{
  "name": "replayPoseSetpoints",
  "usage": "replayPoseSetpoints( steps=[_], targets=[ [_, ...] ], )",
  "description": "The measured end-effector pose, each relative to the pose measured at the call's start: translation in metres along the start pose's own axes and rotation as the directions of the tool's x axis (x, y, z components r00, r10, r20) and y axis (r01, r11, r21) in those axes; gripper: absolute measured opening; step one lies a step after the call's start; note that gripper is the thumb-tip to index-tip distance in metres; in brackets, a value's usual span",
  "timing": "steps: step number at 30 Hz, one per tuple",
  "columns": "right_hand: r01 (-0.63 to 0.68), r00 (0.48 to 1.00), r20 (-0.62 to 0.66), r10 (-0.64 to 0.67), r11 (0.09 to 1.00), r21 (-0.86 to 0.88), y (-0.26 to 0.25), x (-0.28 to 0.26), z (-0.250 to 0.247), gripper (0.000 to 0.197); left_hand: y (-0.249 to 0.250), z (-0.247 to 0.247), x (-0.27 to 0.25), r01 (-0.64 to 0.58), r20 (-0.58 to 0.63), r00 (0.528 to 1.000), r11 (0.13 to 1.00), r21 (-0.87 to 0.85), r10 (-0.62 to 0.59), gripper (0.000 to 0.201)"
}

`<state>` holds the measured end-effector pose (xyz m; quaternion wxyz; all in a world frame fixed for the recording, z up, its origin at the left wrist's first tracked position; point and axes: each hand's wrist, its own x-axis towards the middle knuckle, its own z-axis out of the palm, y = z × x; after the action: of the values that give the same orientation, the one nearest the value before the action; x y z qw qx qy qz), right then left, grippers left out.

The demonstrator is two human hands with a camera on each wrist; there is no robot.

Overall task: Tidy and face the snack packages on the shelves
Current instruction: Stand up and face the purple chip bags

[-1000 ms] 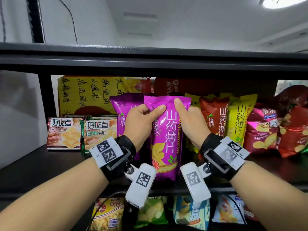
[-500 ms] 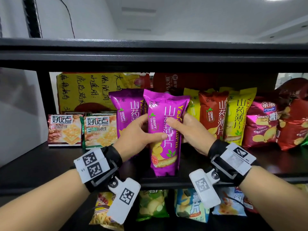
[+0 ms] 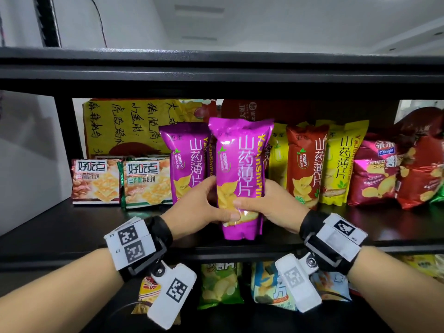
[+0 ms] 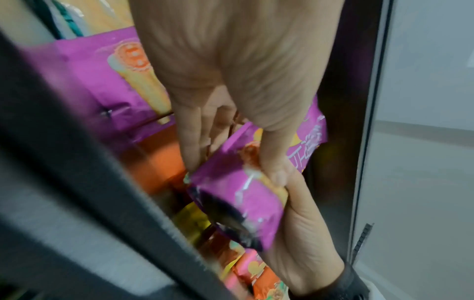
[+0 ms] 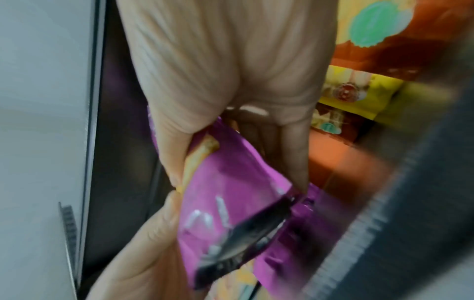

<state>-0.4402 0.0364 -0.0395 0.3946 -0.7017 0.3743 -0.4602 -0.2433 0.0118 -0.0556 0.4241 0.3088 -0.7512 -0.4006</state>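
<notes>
A purple yam-chip bag (image 3: pixel 237 164) stands upright at the front of the middle shelf (image 3: pixel 60 227), its face toward me. Both hands grip its lower part: my left hand (image 3: pixel 206 207) from the left, thumb across the front, and my right hand (image 3: pixel 266 205) from the right. The left wrist view shows the bag's bottom (image 4: pixel 238 213) pinched between thumb and fingers of my left hand (image 4: pixel 231 168). The right wrist view shows the same bag (image 5: pixel 231 203) held by my right hand (image 5: pixel 236 180). A second purple bag (image 3: pixel 187 159) stands just behind on the left.
Two cracker packs (image 3: pixel 96 181) lie at the shelf's left. Yellow (image 3: pixel 341 162) and red (image 3: pixel 307 164) yam bags and red chip bags (image 3: pixel 374 169) fill the right. A yellow carton (image 3: pixel 125 126) leans at the back. More snack bags (image 3: pixel 218 284) sit on the shelf below.
Both hands slid from the bag's top down to its lower part. The bag came forward and stands straighter, nearer the shelf's front edge.
</notes>
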Motion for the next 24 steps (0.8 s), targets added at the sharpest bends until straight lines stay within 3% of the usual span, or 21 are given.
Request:
replayPoseSetpoints(
  steps=[3, 6, 8, 10, 12, 14, 18, 21, 24],
  targets=[
    [-0.033, 0.996, -0.074, 0.046, 0.985, 0.171, -0.025, -0.001, -0.004, 0.018, 0.026, -0.003, -0.001, -0.074, -0.114, 0.991, 0.996, -0.041, 0.069, 0.057],
    [-0.134, 0.977, -0.121, 0.174, 0.95, 0.283, -0.054, -0.002, -0.01, 0.032, 0.051, -0.01, -0.011, -0.309, -0.159, 0.934, 0.947, 0.087, 0.32, 0.037],
    [-0.217, 0.963, -0.079, 0.256, 0.918, 0.331, -0.072, -0.002, -0.014, 0.034, 0.063, -0.014, -0.019, -0.459, -0.066, 0.86, 0.822, 0.337, 0.507, 0.062],
    [-0.275, 0.954, -0.007, 0.299, 0.886, 0.374, -0.088, -0.004, -0.017, 0.035, 0.071, -0.014, -0.024, -0.564, 0.098, 0.791, 0.66, 0.497, 0.603, 0.077],
    [-0.3, 0.948, 0.026, 0.317, 0.861, 0.411, -0.098, -0.008, -0.017, 0.043, 0.078, -0.011, -0.023, -0.602, 0.17, 0.764, 0.594, 0.534, 0.622, 0.084],
    [-0.312, 0.943, 0.035, 0.33, 0.849, 0.425, -0.105, -0.011, -0.015, 0.05, 0.085, -0.008, -0.02, -0.628, 0.158, 0.725, 0.549, 0.551, 0.671, 0.086],
    [-0.35, 0.929, 0.019, 0.369, 0.861, 0.368, -0.11, -0.012, -0.016, 0.05, 0.097, -0.005, -0.015, -0.687, 0.185, 0.617, 0.409, 0.6, 0.765, 0.075],
    [-0.32, 0.942, 0.019, 0.335, 0.88, 0.35, -0.112, -0.013, -0.019, 0.061, 0.101, -0.004, -0.015, -0.695, 0.174, 0.587, 0.383, 0.608, 0.79, 0.07],
    [-0.25, 0.966, 0.038, 0.256, 0.884, 0.395, -0.111, -0.014, -0.022, 0.079, 0.106, -0.008, -0.017, -0.702, 0.081, 0.54, 0.395, 0.593, 0.838, 0.069]
  ],
)
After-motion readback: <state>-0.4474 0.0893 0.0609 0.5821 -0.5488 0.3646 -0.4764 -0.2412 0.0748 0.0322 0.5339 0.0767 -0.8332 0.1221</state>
